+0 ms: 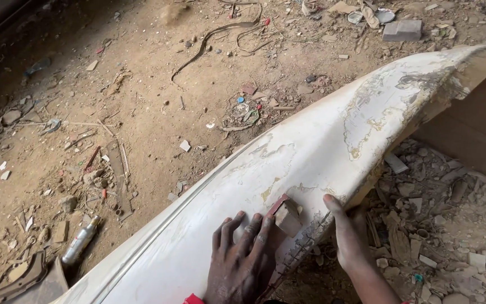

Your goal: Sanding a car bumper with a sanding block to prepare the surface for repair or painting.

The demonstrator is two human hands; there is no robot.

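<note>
A folded piece of sandpaper (285, 217) is pressed flat under the fingertips of the left hand (240, 259), whose fingers are spread and laid open on the surface rather than curled around anything. The sandpaper, reddish on one face and brown on the other, is seen just beyond the fingertips, lying on a long white car body panel (310, 152). Directly beside it, to the right, the panel's lower edge is gripped by the right hand (351, 236): the thumb is laid on top of the edge and the fingers are hidden beneath it, so the hand is closed on the panel. The panel's paint is seen scuffed and flaking, with yellowish patches further up from the hands. Below the right hand, broken rubble and chips are scattered on the ground. Far to the left of the hands, a grey spray can (81, 241) is lying in the dirt, and well beyond the panel a grey brick (403, 30) is resting among debris.
</note>
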